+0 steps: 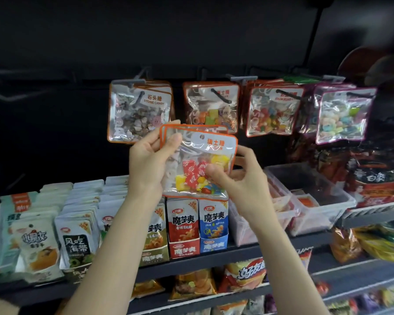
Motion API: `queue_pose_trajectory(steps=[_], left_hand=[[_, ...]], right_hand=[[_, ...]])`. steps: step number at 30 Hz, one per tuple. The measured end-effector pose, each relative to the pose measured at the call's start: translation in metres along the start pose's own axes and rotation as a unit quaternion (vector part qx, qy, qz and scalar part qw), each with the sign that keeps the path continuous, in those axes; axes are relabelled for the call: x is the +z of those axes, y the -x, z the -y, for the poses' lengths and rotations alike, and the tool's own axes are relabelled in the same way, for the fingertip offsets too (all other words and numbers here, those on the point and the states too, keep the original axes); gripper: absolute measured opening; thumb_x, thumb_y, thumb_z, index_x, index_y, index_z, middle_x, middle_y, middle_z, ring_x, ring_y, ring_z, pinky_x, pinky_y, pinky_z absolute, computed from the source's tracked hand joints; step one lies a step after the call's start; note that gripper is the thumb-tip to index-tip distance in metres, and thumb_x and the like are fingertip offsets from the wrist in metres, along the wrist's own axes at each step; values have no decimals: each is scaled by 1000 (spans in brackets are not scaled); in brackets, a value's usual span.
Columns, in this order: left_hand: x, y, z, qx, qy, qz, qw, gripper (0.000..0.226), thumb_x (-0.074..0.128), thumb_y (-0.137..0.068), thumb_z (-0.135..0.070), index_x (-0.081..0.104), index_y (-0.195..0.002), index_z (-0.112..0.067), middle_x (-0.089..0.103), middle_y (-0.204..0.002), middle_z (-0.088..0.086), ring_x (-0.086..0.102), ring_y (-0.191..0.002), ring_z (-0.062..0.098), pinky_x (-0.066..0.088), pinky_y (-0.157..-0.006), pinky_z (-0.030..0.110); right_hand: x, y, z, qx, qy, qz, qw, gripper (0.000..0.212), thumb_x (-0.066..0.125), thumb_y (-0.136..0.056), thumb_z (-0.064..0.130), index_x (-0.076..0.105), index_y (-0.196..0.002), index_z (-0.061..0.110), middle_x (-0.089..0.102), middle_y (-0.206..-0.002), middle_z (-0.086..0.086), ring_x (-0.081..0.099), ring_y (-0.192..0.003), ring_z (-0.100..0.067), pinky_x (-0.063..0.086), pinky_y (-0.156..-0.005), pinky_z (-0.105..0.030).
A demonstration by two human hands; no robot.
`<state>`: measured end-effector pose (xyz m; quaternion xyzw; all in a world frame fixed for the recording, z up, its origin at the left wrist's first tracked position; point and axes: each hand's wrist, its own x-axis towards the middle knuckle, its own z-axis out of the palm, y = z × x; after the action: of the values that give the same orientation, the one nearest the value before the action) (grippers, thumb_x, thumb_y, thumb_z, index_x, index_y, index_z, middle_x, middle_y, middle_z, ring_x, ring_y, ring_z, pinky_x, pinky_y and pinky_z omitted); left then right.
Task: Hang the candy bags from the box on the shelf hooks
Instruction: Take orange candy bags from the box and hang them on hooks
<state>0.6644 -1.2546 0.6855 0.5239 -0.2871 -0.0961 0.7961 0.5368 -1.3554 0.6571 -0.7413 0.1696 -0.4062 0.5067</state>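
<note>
Four hooks at twelve o'clock already carry candy bags (210, 108), while the left hand (149, 160) and right hand (238, 178) each grip pinching an unhung stack of bags (198, 160), box unseen.

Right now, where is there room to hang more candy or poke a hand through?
The dark wall left of the stone candy bags looks bare, and an empty hook seems to stick out there. A narrow gap separates those bags from the next bunch. Further right the bags overlap. The shelf below is packed with snacks.
</note>
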Motion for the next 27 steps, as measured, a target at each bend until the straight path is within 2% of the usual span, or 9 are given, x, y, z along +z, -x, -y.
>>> queue_pose_trajectory(steps=[4,9,14,17,19,22,24,26,27], left_hand=[[0,9,2,-34,80,33,996,29,55,-88,5,66,-106,-14,74,-84,-3,70,-82,12,57,-72,27],[-1,15,-1,-35,95,14,995,17,50,-96,-8,65,-96,-14,72,-75,-7,69,-70,7,54,-61,22],[-8,12,-11,-13,81,-7,997,18,49,-97,-7,66,-101,-15,71,-76,-5,69,-75,6,56,-62,24],[-11,9,-9,27,-12,-23,999,25,54,-96,-9,63,-110,-27,71,-82,-2,68,-85,17,57,-78,40],[-10,10,-6,88,-100,-16,991,29,56,-96,-12,56,-116,-33,72,-97,2,69,-88,19,57,-83,43],[-10,14,-3,162,-179,14,970,29,56,-97,-19,50,-122,-31,68,-112,4,68,-96,11,54,-79,23],[-11,15,-2,191,-215,22,957,24,56,-97,-17,55,-117,-28,69,-106,2,66,-97,7,50,-76,15],[-12,17,-2,206,-233,22,950,18,56,-97,-14,60,-109,-27,69,-93,-4,66,-85,2,49,-68,14],[-13,17,-3,212,-240,21,947,17,56,-97,-14,60,-106,-28,69,-90,-6,65,-81,1,49,-65,14]], right_hand=[[2,4,-9,-6,-33,-20,999,49,75,-73,38,53,-116,30,67,-108,12,70,-85,-11,59,-78,-39],[-15,7,-14,-47,-27,-26,998,43,70,-86,12,50,-117,34,69,-106,4,70,-91,-10,59,-76,-33],[-55,11,-14,-44,-82,-103,990,47,62,-91,5,50,-126,34,71,-101,2,68,-91,-12,56,-78,-37],[-62,12,-1,-86,-117,-117,982,59,59,-93,5,36,-138,36,70,-104,-6,68,-92,-17,57,-79,-32],[-57,7,8,-135,-78,-105,982,56,59,-95,8,38,-135,41,67,-108,-8,67,-92,-23,58,-76,-36],[-46,-10,16,-165,-13,-94,982,39,55,-98,14,53,-129,38,64,-121,8,61,-91,-39,55,-78,-55],[-39,-25,16,-168,4,-94,981,36,54,-99,16,57,-130,31,63,-124,13,59,-79,-35,55,-74,-47],[-32,-38,16,-155,18,-91,983,36,54,-98,15,58,-132,27,65,-121,13,48,-63,-27,48,-60,-34],[-28,-42,15,-143,21,-88,986,36,55,-98,16,58,-132,27,65,-121,14,46,-61,-26,46,-58,-34]])
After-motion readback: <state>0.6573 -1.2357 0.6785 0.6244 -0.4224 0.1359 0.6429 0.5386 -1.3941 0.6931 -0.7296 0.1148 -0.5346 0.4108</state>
